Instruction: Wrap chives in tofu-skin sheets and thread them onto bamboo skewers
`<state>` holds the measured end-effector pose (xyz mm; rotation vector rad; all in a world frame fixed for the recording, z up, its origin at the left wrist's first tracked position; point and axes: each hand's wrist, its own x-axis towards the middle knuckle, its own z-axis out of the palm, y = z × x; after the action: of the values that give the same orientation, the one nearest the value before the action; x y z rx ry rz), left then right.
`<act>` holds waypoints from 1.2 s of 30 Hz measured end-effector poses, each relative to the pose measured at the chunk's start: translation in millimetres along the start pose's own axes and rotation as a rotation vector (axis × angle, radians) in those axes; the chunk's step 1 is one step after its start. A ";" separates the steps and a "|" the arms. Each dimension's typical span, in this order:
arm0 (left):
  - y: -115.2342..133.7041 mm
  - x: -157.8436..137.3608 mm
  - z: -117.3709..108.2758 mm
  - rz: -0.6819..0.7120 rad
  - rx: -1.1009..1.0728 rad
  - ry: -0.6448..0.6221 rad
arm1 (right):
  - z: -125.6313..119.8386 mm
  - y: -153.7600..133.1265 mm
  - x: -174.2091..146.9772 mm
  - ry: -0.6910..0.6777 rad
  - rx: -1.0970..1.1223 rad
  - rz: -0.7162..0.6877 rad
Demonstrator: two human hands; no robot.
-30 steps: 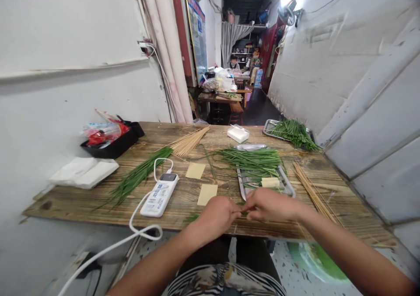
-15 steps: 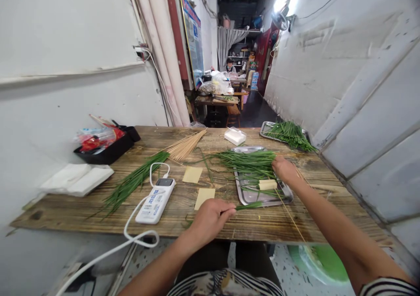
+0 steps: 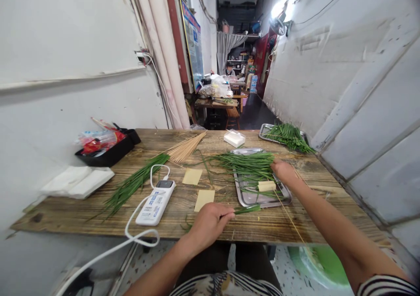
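Observation:
My left hand (image 3: 211,223) is closed in a pinch on a small bunch of green chives (image 3: 248,209), which points right over the table's front part. My right hand (image 3: 284,172) reaches to the right end of a long pile of chives (image 3: 246,161), fingers pressed together there; its fingertips are partly hidden among the stalks. That pile lies across a metal tray (image 3: 242,198). Also on the tray is a pale yellow rolled piece (image 3: 267,186), with a thin wooden skewer (image 3: 293,223) running from it past the table edge.
Two yellow square sheets (image 3: 192,176), a white power bank (image 3: 155,203) with its cable, more chives (image 3: 136,183) and fanned skewers (image 3: 187,147) lie to the left. A second tray of chives (image 3: 288,136) stands back right. A green bin (image 3: 323,265) sits below.
Both hands stay nearly in place. The chives in my left hand look slightly more spread and bent at their tip. The view has shifted slightly.

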<state>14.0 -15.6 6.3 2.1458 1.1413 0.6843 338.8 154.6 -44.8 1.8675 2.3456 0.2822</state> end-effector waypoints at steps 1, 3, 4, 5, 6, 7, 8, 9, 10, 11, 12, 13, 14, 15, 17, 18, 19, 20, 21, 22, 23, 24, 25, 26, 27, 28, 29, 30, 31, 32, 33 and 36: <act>0.0 -0.6 -0.2 0.000 -0.008 0.002 | 0.3 -0.7 1.4 0.000 -0.008 -0.003; -0.6 -1.7 -0.6 -0.005 -0.018 0.008 | -0.2 -1.1 4.0 -0.002 -0.018 -0.017; -1.0 -2.1 -0.7 -0.007 -0.019 0.008 | -1.1 -0.6 5.2 -0.006 -0.021 -0.025; -1.5 -2.4 -0.8 -0.008 -0.019 0.003 | -2.2 0.2 6.3 -0.011 -0.023 -0.034; -1.9 -2.6 -0.8 -0.009 -0.018 0.001 | -3.6 1.4 7.2 -0.018 -0.025 -0.042; -2.1 -2.7 -0.6 -0.009 -0.017 0.002 | -4.9 2.8 7.9 -0.025 -0.026 -0.051; -2.2 -2.7 -0.4 -0.008 -0.015 0.003 | -6.2 4.4 8.4 -0.031 -0.026 -0.058; -2.0 -2.6 -0.1 -0.007 -0.014 0.004 | -7.2 6.1 8.8 -0.038 -0.026 -0.064; -1.5 -2.6 0.1 -0.007 -0.013 0.005 | -7.9 7.7 9.2 -0.044 -0.025 -0.069; -0.8 -2.6 0.2 -0.006 -0.015 0.007 | -8.2 9.2 9.4 -0.049 -0.023 -0.070; 0.2 -2.8 0.1 -0.005 -0.020 0.009 | -8.4 10.4 9.5 -0.052 -0.021 -0.068; 1.3 -3.2 -0.2 -0.003 -0.026 0.010 | -8.4 11.4 9.6 -0.054 -0.017 -0.063; 2.5 -3.7 -0.8 0.001 -0.034 0.013 | -8.5 12.0 9.5 -0.054 -0.012 -0.056; 3.7 -4.5 -1.5 0.004 -0.042 0.017 | -8.8 12.4 9.4 -0.052 -0.005 -0.048; 5.8 -6.4 -3.4 0.013 -0.049 0.019 | -10.7 12.6 8.7 -0.042 0.018 -0.035; 6.6 -7.4 -4.2 0.015 -0.047 0.016 | -12.3 12.6 8.2 -0.038 0.034 -0.037; 7.2 -8.3 -4.8 0.015 -0.043 0.014 | -14.3 12.5 7.7 -0.035 0.051 -0.045; 7.6 -9.0 -5.0 0.012 -0.039 0.013 | -16.5 12.4 7.0 -0.034 0.068 -0.058; 7.8 -9.7 -4.9 0.008 -0.034 0.015 | -18.6 12.4 6.3 -0.034 0.085 -0.073; 8.0 -10.3 -4.6 0.006 -0.032 0.020 | -20.5 12.4 5.5 -0.036 0.100 -0.087; 8.2 -10.9 -3.9 0.005 -0.032 0.024 | -21.7 12.4 4.7 -0.038 0.113 -0.099; 8.4 -11.3 -3.2 0.008 -0.031 0.028 | -22.3 12.4 3.9 -0.037 0.125 -0.106; 8.7 -11.8 -2.3 0.012 -0.030 0.031 | -22.2 12.4 3.0 -0.035 0.137 -0.110; 8.9 -12.2 -1.6 0.016 -0.029 0.031 | -21.4 12.2 2.3 -0.032 0.148 -0.110; 9.2 -12.5 -1.0 0.017 -0.028 0.031 | -20.1 12.0 1.5 -0.027 0.159 -0.106; 9.3 -12.9 -0.5 0.015 -0.029 0.033 | -18.5 11.7 0.8 -0.021 0.170 -0.096; 9.4 -13.1 -0.3 0.011 -0.031 0.037 | -16.9 11.5 0.0 -0.013 0.180 -0.080; 9.3 -13.3 -0.2 0.006 -0.033 0.045 | -15.5 11.2 -0.7 -0.005 0.193 -0.062; 9.0 -13.3 -0.2 0.001 -0.032 0.051 | -14.6 11.1 -1.4 0.005 0.208 -0.045; 8.6 -13.2 -0.2 -0.003 -0.029 0.057 | -14.5 11.2 -2.0 0.018 0.227 -0.032; 8.0 -13.0 -0.1 -0.006 -0.022 0.062 | -15.1 11.5 -2.5 0.031 0.251 -0.026; 5.5 -11.5 1.0 -0.010 0.005 0.078 | -21.8 14.1 -3.3 0.065 0.350 -0.040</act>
<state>12.0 -28.2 7.7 2.1325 1.1947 0.7673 348.2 153.1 -20.5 1.9748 2.6118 -0.0803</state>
